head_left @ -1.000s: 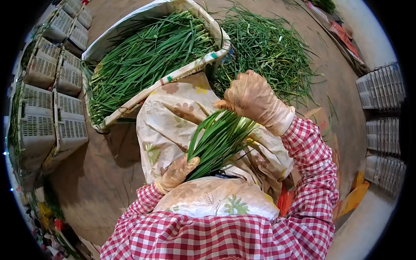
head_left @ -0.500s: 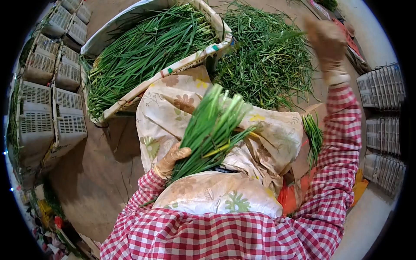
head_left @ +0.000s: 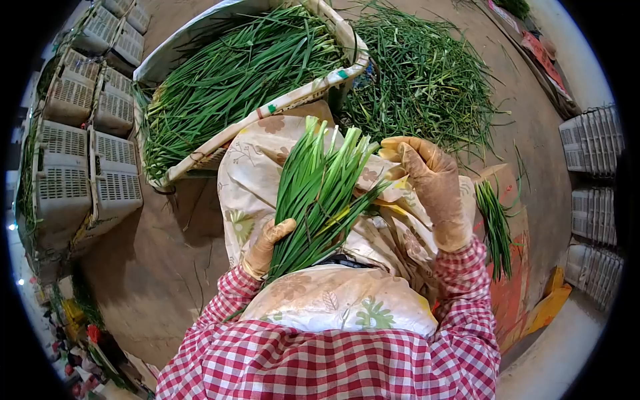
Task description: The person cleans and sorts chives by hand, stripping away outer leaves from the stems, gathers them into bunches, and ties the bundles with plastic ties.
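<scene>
My left hand [head_left: 267,247], in a tan glove, is closed around the lower leafy part of a bunch of Chinese chives [head_left: 317,197]. The bunch rests tilted over my lap, its pale cut ends pointing up and away from me. Just right of those ends is my right hand [head_left: 433,183], also gloved. Its fingers are curled and the fingertips come together beside the stems; whether anything thin is between them cannot be made out. Under the bunch lies a stained floral apron [head_left: 307,293].
A lined basket [head_left: 267,110] heaped with chives [head_left: 240,80] stands ahead on the left. Beside it is a pile of loose green trimmings [head_left: 420,80]. A small chive bunch [head_left: 493,227] lies at my right. Plastic crates [head_left: 117,173] are stacked left, with more crates [head_left: 592,143] at right.
My right hand has come down and inward from over the far right side to beside the stem ends. The left hand still holds the bunch, almost unmoved.
</scene>
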`<action>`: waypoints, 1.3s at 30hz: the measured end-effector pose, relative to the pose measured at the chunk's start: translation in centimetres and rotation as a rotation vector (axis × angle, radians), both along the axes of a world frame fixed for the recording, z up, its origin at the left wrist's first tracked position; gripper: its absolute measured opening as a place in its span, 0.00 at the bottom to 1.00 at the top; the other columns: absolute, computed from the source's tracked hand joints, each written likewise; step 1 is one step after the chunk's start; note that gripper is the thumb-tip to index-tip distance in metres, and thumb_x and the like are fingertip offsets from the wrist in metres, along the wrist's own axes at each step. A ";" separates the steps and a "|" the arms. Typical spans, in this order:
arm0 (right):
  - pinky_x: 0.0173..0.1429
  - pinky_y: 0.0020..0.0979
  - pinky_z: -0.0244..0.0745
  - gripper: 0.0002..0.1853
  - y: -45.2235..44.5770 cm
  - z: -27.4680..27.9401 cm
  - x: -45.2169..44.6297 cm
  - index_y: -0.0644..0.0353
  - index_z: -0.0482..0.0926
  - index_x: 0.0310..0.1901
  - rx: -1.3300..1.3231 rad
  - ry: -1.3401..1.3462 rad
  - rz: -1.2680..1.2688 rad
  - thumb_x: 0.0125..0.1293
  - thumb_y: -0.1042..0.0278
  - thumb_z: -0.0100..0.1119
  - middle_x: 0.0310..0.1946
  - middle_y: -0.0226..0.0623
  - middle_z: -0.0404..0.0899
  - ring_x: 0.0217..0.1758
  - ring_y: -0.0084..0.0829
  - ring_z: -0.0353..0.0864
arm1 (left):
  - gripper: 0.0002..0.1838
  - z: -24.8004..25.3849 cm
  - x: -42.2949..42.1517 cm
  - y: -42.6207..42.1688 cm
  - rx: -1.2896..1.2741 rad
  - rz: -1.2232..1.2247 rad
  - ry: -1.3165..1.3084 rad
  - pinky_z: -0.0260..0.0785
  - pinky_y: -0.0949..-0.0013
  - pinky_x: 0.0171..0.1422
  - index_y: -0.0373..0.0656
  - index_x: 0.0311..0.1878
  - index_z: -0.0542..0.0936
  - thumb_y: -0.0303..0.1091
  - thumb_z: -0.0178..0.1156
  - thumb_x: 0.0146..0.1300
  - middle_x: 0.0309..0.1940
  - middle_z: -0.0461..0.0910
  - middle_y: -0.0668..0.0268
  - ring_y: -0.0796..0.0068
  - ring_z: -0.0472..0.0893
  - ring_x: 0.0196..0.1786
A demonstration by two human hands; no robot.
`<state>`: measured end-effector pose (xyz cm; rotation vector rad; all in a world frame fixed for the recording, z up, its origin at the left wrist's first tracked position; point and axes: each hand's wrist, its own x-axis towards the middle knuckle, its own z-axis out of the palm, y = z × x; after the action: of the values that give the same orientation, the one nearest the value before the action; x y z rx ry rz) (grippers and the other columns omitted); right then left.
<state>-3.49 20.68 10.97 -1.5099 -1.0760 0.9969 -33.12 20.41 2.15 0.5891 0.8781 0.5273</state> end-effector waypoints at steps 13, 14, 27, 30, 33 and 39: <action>0.27 0.27 0.72 0.13 -0.5 -3.1 -4.3 0.65 0.72 0.42 -0.179 -0.019 0.156 0.61 0.67 0.61 0.22 0.35 0.77 0.23 0.24 0.79 | 0.21 0.7 0.7 -0.3 0.000 0.073 -0.061 0.74 0.74 0.48 0.38 0.56 0.73 0.39 0.58 0.63 0.46 0.79 0.67 0.78 0.80 0.42; 0.29 0.26 0.72 0.10 -0.1 -3.3 -3.2 0.65 0.74 0.42 -0.088 -0.140 0.201 0.63 0.70 0.59 0.25 0.34 0.78 0.24 0.24 0.78 | 0.22 0.7 0.5 -0.4 -0.023 0.055 -0.076 0.74 0.74 0.48 0.38 0.57 0.73 0.39 0.57 0.64 0.47 0.79 0.66 0.78 0.80 0.43; 0.42 0.35 0.79 0.15 7.3 -1.8 10.1 0.65 0.74 0.51 0.042 -1.409 -0.294 0.64 0.71 0.54 0.35 0.43 0.79 0.36 0.38 0.79 | 0.23 0.8 0.9 -0.6 -0.028 0.045 -0.137 0.72 0.72 0.53 0.37 0.60 0.70 0.39 0.54 0.66 0.49 0.77 0.65 0.77 0.78 0.47; 0.44 0.33 0.76 0.20 4.9 -3.2 6.1 0.63 0.76 0.52 -0.314 -0.565 0.138 0.66 0.56 0.56 0.43 0.42 0.81 0.38 0.33 0.80 | 0.24 0.9 1.0 -0.6 -0.084 0.075 -0.158 0.73 0.71 0.54 0.37 0.61 0.69 0.40 0.55 0.66 0.50 0.77 0.63 0.74 0.79 0.48; 0.45 0.30 0.76 0.19 4.1 -3.4 1.3 0.59 0.81 0.47 -0.395 -0.061 0.410 0.62 0.52 0.61 0.35 0.36 0.84 0.33 0.26 0.80 | 0.24 0.1 1.0 -0.6 -0.113 0.072 -0.209 0.73 0.70 0.54 0.37 0.60 0.69 0.41 0.55 0.65 0.50 0.77 0.62 0.72 0.79 0.48; 0.39 0.23 0.75 0.13 6.4 -2.4 7.8 0.59 0.81 0.31 0.227 -0.294 0.039 0.66 0.59 0.55 0.27 0.29 0.83 0.28 0.19 0.79 | 0.24 -0.5 0.1 -0.6 -0.157 0.100 -0.195 0.73 0.68 0.54 0.37 0.60 0.69 0.42 0.55 0.65 0.51 0.77 0.61 0.71 0.80 0.48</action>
<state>4.32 27.09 8.61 -1.4804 -1.3809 0.6643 -33.00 19.83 1.64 0.3455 0.7583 0.5892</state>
